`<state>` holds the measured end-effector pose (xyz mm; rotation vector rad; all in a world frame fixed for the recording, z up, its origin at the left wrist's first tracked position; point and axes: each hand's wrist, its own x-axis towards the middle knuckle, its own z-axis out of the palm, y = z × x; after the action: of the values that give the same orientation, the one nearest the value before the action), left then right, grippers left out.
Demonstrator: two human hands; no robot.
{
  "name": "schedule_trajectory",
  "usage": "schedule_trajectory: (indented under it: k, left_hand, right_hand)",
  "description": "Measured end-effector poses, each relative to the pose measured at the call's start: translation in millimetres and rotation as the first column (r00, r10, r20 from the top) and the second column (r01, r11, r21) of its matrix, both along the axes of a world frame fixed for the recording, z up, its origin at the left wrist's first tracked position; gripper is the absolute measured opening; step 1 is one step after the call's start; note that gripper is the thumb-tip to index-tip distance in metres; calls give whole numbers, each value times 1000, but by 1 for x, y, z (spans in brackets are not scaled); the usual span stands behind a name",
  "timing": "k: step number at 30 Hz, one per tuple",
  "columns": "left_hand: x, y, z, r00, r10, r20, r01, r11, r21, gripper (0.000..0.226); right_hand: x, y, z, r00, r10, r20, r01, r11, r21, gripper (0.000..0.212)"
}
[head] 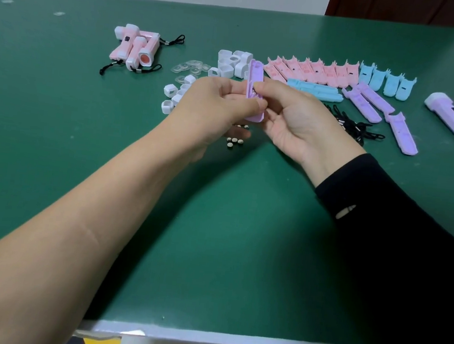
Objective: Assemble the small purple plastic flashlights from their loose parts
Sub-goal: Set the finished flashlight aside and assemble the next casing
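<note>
While a purple shell half point(255, 74) is standing on edge above the green desk point(214, 226), the left hand point(222, 101) is gripping its lower part and the right hand point(290, 114) is pinching its middle, apparently fitting internals; the next move is likely needing one hand freed for the button cells point(234, 142) below

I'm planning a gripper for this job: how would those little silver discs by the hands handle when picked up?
The silver discs look tiny and flat, so probably hard to pinch off the green table. Their shiny metal suggests they may slip. Set on edge, they could roll.
</note>
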<state>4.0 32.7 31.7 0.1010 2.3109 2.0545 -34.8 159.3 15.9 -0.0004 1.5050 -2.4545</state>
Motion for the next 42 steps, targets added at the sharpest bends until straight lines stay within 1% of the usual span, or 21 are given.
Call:
schedule_trajectory:
  k: [3, 8, 12, 17, 23, 30, 36, 40, 42]
  left_hand:
    - [0, 0, 0, 1000, -1, 0, 1, 1000, 4, 8]
    - [-1, -1, 0, 1000, -6, 4, 6, 1000, 6, 9]
    - [-1, -2, 0, 999, -11, 30, 11, 1000, 14, 12]
    - [-3, -2, 0, 999, 6, 52, -6, 1000, 8, 8]
    - [-3, -2, -1, 998, 13, 55, -12, 1000, -18, 7]
    - [-4, -2, -1, 997, 31, 72, -30, 1000, -9, 8]
    - [-2, 0, -1, 998, 20, 67, -18, 1000, -23, 6]
    - [-1, 0, 0, 998, 24, 62, -23, 1000, -21, 6]
    - [-1, -1, 0, 998, 23, 58, -22, 999, -24, 8]
  right_hand:
    - [0, 0, 1, 1000, -3, -10, 3, 1000, -1, 10]
    - [0, -1, 1, 1000, -23, -17, 23, 1000, 7, 12]
    - [0, 3, 0, 998, 59, -3, -59, 997, -54, 23]
    - [1, 5, 1, 995, 98, 32, -94, 990, -106, 14]
    - [1, 5, 2, 993, 103, 50, -99, 992, -78, 13]
    - [3, 5, 4, 993, 103, 52, -100, 993, -69, 10]
    - [4, -1, 2, 998, 39, 57, -35, 997, -63, 9]
    - [6, -3, 3, 999, 1, 33, 1, 999, -36, 23]
    - [8, -4, 3, 1000, -19, 14, 19, 1000, -13, 26]
